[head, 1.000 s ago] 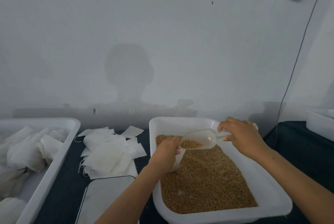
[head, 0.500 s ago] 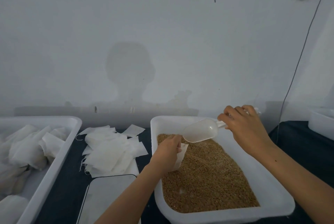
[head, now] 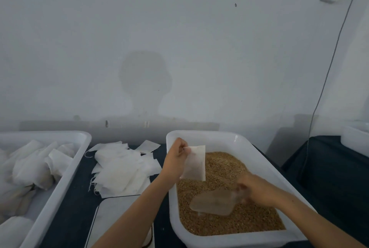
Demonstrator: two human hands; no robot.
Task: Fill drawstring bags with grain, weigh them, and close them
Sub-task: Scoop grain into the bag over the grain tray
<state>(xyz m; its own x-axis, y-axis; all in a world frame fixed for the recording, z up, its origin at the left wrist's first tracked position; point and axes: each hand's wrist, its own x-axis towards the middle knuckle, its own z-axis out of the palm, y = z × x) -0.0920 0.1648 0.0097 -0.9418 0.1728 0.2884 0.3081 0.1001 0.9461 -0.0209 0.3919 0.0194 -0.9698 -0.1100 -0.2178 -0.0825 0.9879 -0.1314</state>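
Pale wall is backing my dark bench (head: 73,203), where filled bags are lying in the left-edge bin (head: 65,177). My left hand (head: 176,158) is pinching a limp bag (head: 195,162) above the grain tub (head: 261,159); my right hand (head: 257,189) is gripping the scoop (head: 213,202), fingers blurred. Weighing and closing are still waiting.

at the lower centre of the frame the grain tub (head: 257,147) has open grain toward its far right, while the scoop (head: 211,202) and right hand (head: 257,189) fill its near part and the bag (head: 194,162) hangs over its left side. left of it, a loose bag pile (head: 119,167) and a flat scale (head: 117,219) cover the dark table (head: 67,217), leaving a narrow strip before the left bin (head: 65,173).
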